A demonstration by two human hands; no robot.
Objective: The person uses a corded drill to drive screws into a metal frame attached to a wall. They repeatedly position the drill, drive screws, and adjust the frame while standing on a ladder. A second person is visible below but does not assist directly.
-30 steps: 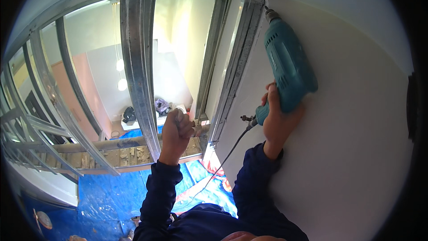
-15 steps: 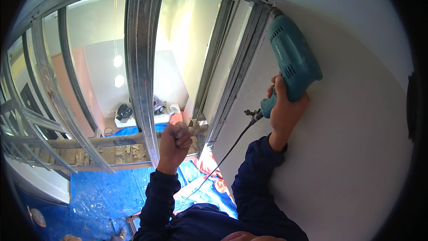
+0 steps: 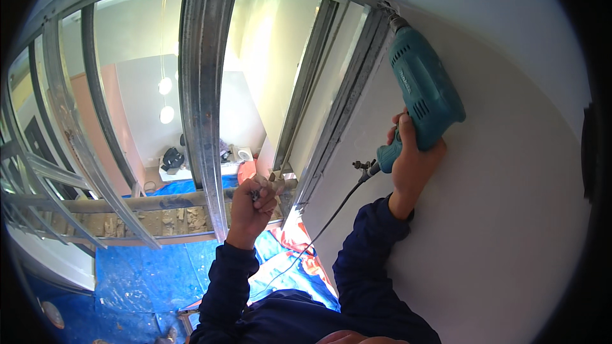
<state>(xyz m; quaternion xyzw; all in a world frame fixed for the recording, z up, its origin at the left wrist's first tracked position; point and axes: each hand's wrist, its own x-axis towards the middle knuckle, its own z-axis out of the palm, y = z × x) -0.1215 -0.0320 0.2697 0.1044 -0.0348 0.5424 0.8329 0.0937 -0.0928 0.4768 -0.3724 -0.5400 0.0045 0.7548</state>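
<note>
Drill (image 3: 427,86) is nosing closer, likely touching the frame (image 3: 348,86) above the right hand (image 3: 415,167) gripping it; left hand (image 3: 252,211) is curling closed, contents unclear.

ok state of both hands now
Left hand: closed on a small item, kind unclear.
Right hand: closed, holding the teal drill by its handle.

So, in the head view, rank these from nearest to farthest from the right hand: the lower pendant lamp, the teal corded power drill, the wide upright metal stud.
1. Teal corded power drill: held in the right hand.
2. Wide upright metal stud: left of the drill.
3. Lower pendant lamp: farther left, beyond the stud.
</note>
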